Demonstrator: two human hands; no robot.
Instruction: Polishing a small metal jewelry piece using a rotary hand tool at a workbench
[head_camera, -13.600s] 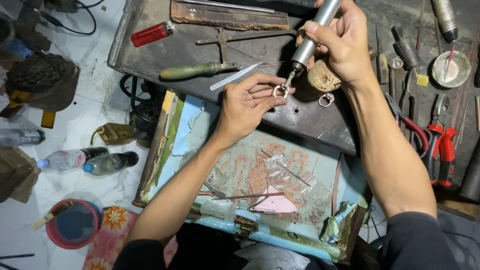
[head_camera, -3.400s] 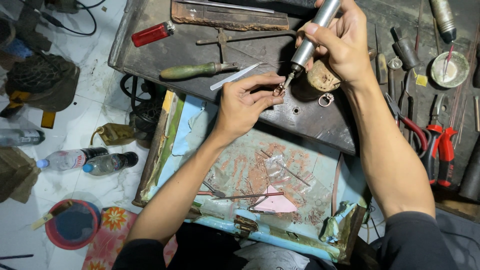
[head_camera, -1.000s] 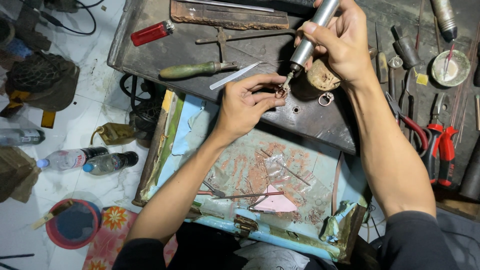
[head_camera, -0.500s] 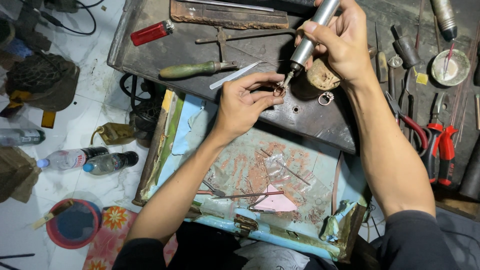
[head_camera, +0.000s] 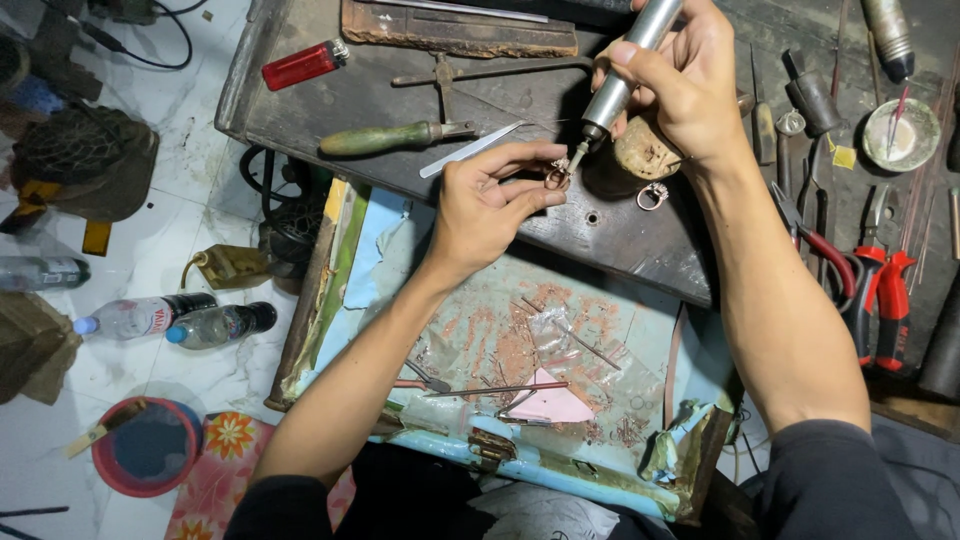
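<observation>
Slanting tip-down toward lower left, rotary tool (head_camera: 620, 75) in right hand (head_camera: 680, 85) meets ring (head_camera: 557, 174) pinched by left hand (head_camera: 485, 205).

We see a silver tool (head_camera: 628, 62) pinched in the fingers (head_camera: 640, 58). Left of the fingers lies a green handle (head_camera: 375, 139) and a red lighter (head_camera: 304, 64) on the dark grey counter (head_camera: 330, 100). Right of them sit red pliers (head_camera: 885, 300). Far below them is a pink paper (head_camera: 553, 402) and a red bowl (head_camera: 148, 446) by orange flowers (head_camera: 228, 440).

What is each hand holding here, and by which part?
Left hand pinches a small ring by its band at the fingertips. Right hand holds a silver rotary handpiece pen-style around its lower barrel.
</observation>
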